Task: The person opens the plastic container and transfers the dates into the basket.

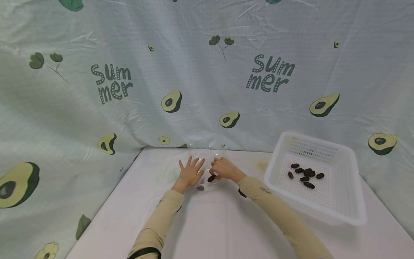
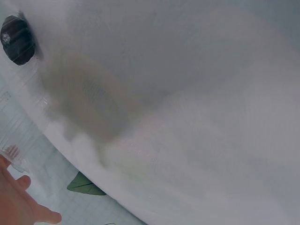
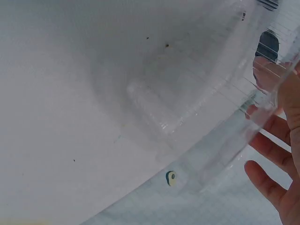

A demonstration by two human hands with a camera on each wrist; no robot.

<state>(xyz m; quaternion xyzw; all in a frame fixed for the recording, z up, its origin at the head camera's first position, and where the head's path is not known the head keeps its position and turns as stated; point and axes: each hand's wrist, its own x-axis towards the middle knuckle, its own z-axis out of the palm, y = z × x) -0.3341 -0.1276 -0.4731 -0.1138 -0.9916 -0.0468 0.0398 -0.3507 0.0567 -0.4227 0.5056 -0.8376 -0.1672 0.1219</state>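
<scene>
A clear plastic box (image 3: 164,105) lies near the far edge of the white table, between the two hands. My left hand (image 1: 189,175) is at its left side, fingers spread wide. My right hand (image 1: 224,169) reaches over its right side with curled fingers and pinches a dark brown date (image 1: 211,178). In the right wrist view, the thumb lies against that date (image 3: 268,44), seen through the clear ribbed plastic. Another dark date (image 1: 200,188) lies at the box's near left, by the left wrist; the left wrist view shows a dark date (image 2: 18,41) behind clear plastic.
On the right stands a white perforated plastic basket (image 1: 355,190) with several dark dates (image 1: 308,185) on its bottom. A pale curtain (image 1: 200,72) printed with avocados and lettering hangs behind the table (image 1: 207,226) and along its left side.
</scene>
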